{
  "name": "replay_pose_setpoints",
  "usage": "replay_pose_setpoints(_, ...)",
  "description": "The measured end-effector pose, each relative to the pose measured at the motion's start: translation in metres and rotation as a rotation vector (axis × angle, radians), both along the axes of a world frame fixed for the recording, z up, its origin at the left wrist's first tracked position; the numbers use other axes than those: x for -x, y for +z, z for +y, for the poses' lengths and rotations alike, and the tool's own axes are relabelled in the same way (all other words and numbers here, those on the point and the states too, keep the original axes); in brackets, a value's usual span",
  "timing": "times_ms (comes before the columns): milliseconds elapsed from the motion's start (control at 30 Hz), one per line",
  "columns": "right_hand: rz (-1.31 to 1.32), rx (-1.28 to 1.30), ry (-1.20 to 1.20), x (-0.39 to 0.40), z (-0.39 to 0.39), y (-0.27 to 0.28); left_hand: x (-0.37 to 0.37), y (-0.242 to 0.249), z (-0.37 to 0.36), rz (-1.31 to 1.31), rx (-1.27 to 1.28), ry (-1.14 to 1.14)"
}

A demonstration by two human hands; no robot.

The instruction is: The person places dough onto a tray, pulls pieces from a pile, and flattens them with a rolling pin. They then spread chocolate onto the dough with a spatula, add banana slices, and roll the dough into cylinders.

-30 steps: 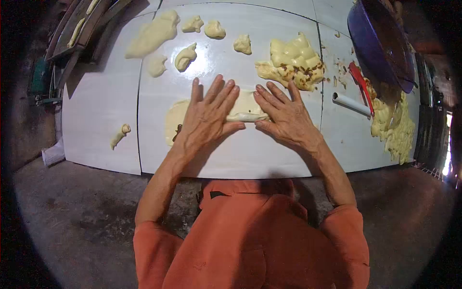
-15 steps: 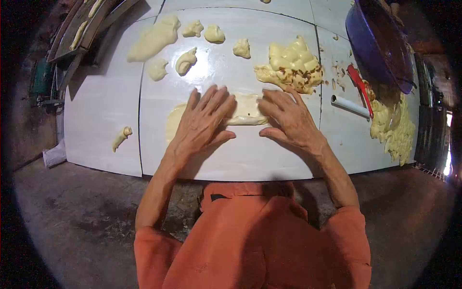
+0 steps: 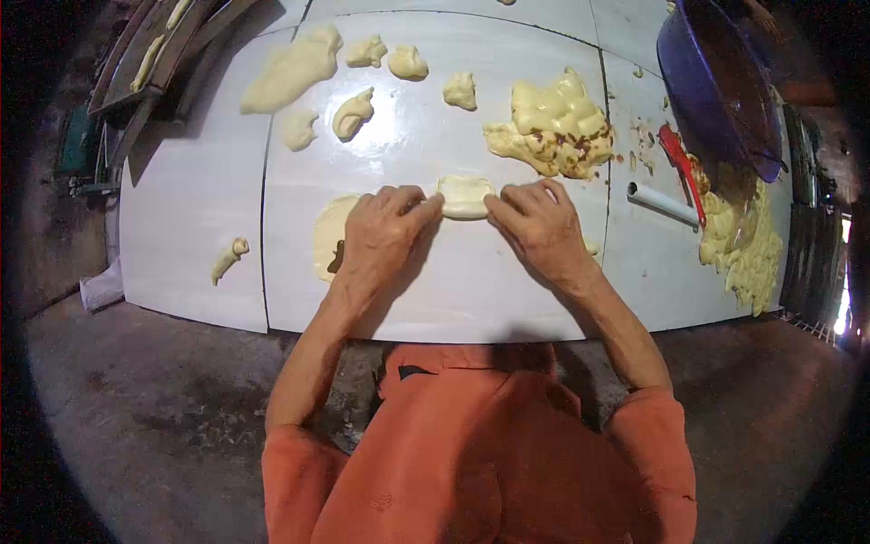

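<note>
Between my hands a small piece of dough (image 3: 466, 197) is partly rolled, with a thicker edge on the near side. My left hand (image 3: 388, 228) pinches its left end, thumb and fingers together. On the other end my right hand (image 3: 542, 225) is closed in the same way. Partly under my left hand lies a flattened dough sheet (image 3: 330, 225) with a dark brown smear on it. A bit of pale dough (image 3: 592, 247) shows just past my right wrist. Farther left rests a finished-looking dough roll (image 3: 229, 261).
Several dough lumps (image 3: 408, 63) sit across the back of the white table (image 3: 195, 245). A larger dough mass (image 3: 557, 113) has brown bits on it. At right are a white tube (image 3: 662, 203), a red-handled tool (image 3: 675, 156), a purple basin (image 3: 702, 86) and spread dough (image 3: 748, 240).
My hands went from lying spread over the dough to pinching its ends. The dough strip is now folded shorter and sits slightly farther from me. The dark smear at left has come into view.
</note>
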State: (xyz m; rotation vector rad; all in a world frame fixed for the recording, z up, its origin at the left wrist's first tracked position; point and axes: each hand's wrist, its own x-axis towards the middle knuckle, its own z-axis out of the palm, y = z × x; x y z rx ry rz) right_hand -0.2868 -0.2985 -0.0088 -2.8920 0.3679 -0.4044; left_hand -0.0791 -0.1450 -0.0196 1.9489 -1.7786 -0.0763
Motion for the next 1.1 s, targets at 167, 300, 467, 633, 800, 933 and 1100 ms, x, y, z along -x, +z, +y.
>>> replay_pose_setpoints(167,-0.098,-0.093,-0.01,-0.005,0.0,0.012,0.005,0.007,-0.002,0.048,0.059,0.037)
replay_pose_setpoints(300,0.014,-0.02,-0.088,-0.011,-0.01,-0.006,0.004,-0.004,-0.016,-0.023,-0.007,0.024)
replay_pose_setpoints(467,-0.087,-0.058,-0.014,-0.014,-0.003,0.005,0.004,0.01,-0.022,0.037,-0.007,0.085)
replay_pose_setpoints(633,0.031,-0.012,-0.073,-0.024,-0.014,0.0,0.003,0.016,-0.039,0.033,-0.089,0.153)
replay_pose_setpoints(800,-0.105,-0.086,0.004,-0.027,-0.015,0.0,-0.008,0.016,-0.037,0.079,0.001,0.003)
replay_pose_setpoints(933,-0.052,-0.321,0.053,-0.034,-0.032,-0.001,-0.01,0.01,-0.048,0.173,0.019,0.006)
replay_pose_setpoints(1100,0.058,-0.685,-0.081,-0.017,-0.058,0.031,-0.005,0.032,-0.057,0.163,-0.157,-0.048)
